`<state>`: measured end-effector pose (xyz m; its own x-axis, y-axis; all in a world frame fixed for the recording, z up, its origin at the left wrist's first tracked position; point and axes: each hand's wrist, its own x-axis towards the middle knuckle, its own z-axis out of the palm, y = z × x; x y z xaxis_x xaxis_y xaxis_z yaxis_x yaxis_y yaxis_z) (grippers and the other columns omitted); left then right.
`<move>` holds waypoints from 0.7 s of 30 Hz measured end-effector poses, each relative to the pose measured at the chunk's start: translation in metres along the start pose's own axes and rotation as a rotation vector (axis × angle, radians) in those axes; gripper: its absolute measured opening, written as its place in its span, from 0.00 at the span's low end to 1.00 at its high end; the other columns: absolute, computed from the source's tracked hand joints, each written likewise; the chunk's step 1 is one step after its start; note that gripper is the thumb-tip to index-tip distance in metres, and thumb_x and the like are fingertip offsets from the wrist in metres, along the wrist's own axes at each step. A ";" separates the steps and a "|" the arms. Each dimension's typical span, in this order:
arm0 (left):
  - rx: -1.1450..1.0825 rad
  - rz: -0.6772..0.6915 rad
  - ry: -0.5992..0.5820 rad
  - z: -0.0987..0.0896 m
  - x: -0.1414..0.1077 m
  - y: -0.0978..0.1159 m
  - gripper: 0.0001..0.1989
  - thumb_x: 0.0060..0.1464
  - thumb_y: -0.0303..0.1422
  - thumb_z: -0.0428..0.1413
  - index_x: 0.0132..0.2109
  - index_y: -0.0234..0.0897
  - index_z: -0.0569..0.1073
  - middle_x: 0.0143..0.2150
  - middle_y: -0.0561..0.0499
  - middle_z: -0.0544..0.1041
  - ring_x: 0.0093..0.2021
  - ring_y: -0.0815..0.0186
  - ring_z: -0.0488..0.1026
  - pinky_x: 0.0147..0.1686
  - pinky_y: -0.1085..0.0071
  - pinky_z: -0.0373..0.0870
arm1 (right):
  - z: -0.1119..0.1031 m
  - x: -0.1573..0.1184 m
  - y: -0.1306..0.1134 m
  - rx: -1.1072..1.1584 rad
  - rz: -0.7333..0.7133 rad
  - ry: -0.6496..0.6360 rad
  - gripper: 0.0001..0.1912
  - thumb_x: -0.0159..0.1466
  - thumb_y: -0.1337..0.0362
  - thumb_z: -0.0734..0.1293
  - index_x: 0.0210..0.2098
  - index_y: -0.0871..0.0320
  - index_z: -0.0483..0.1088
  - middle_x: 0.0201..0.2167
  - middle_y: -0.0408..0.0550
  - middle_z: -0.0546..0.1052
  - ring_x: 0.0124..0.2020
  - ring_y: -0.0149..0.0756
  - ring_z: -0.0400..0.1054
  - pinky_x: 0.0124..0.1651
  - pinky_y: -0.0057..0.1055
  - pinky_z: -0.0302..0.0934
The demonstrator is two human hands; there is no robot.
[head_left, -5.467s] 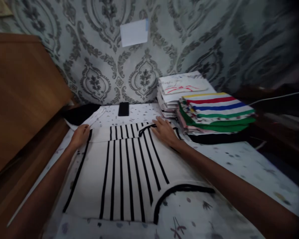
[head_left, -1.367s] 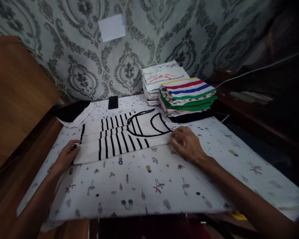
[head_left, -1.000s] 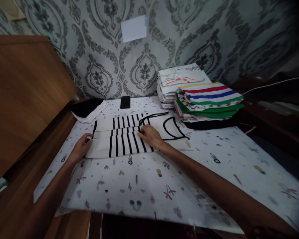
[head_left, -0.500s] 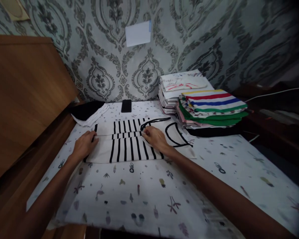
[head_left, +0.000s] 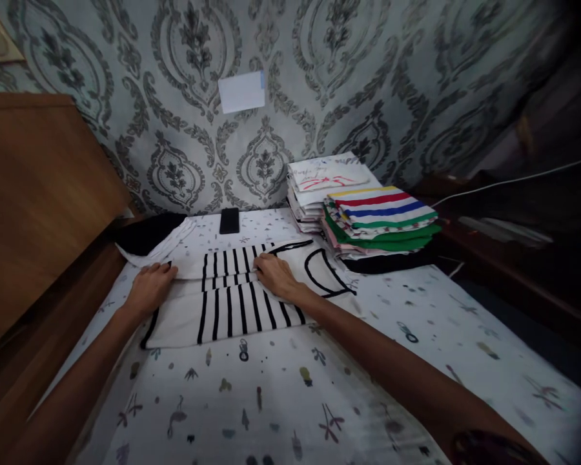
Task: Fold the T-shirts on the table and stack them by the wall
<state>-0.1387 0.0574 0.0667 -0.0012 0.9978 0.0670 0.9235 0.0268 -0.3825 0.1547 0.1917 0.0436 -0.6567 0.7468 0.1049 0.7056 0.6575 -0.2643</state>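
A white garment with black stripes (head_left: 232, 310), partly folded, lies on the patterned sheet with its black-trimmed neckline to the right. At its left end, my left hand (head_left: 151, 289) is closed on the black-edged hem. My right hand (head_left: 277, 276) pinches the fabric of the far folded side, close to a black-trimmed edge by the stripes. Both sets of fingertips are partly hidden against the cloth.
Behind the garment lies a black phone (head_left: 229, 221). To the right stand a stack of white folded clothes (head_left: 326, 174) and a stack topped by a multicoloured striped piece (head_left: 382, 210). Black and white cloth (head_left: 152, 236) lies at left, beside a wooden panel (head_left: 43, 194).
My hands have moved toward the far side of the garment, and its near part now looks wider. The far part looks narrower. The camera view has also shifted.
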 end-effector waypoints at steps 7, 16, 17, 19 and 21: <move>-0.208 0.006 -0.080 0.004 0.002 -0.010 0.19 0.60 0.31 0.45 0.49 0.35 0.77 0.50 0.39 0.80 0.50 0.48 0.77 0.49 0.54 0.70 | -0.007 -0.001 0.009 0.046 0.023 0.025 0.12 0.68 0.64 0.62 0.42 0.56 0.77 0.45 0.50 0.80 0.46 0.41 0.73 0.42 0.31 0.63; -0.462 -0.074 0.073 0.037 0.048 0.028 0.33 0.65 0.45 0.37 0.68 0.27 0.61 0.68 0.34 0.65 0.68 0.51 0.62 0.65 0.53 0.59 | -0.010 0.023 0.069 -0.031 0.165 0.051 0.26 0.73 0.58 0.57 0.64 0.68 0.62 0.69 0.65 0.60 0.71 0.45 0.49 0.70 0.41 0.44; -0.442 -0.076 0.045 0.046 0.051 0.032 0.33 0.65 0.45 0.38 0.69 0.27 0.60 0.70 0.35 0.62 0.70 0.51 0.59 0.66 0.50 0.57 | -0.008 0.022 0.080 -0.040 0.205 0.035 0.28 0.73 0.57 0.57 0.64 0.70 0.61 0.69 0.69 0.58 0.72 0.48 0.48 0.70 0.44 0.44; -0.408 -0.096 -0.011 0.060 0.054 0.034 0.34 0.65 0.45 0.37 0.70 0.30 0.58 0.72 0.37 0.59 0.73 0.51 0.53 0.67 0.47 0.53 | -0.004 0.017 0.100 -0.076 0.255 0.017 0.30 0.73 0.55 0.57 0.65 0.74 0.59 0.69 0.72 0.57 0.72 0.51 0.47 0.70 0.47 0.45; -0.408 -0.102 -0.033 0.069 0.054 0.032 0.34 0.66 0.46 0.36 0.71 0.32 0.56 0.73 0.39 0.56 0.74 0.53 0.49 0.68 0.46 0.49 | -0.005 0.010 0.113 -0.126 0.246 0.014 0.30 0.72 0.56 0.57 0.65 0.73 0.59 0.69 0.69 0.58 0.72 0.50 0.48 0.70 0.44 0.46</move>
<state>-0.1358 0.1160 -0.0058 -0.1067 0.9928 0.0537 0.9942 0.1057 0.0212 0.2289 0.2743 0.0191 -0.4580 0.8865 0.0661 0.8718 0.4624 -0.1618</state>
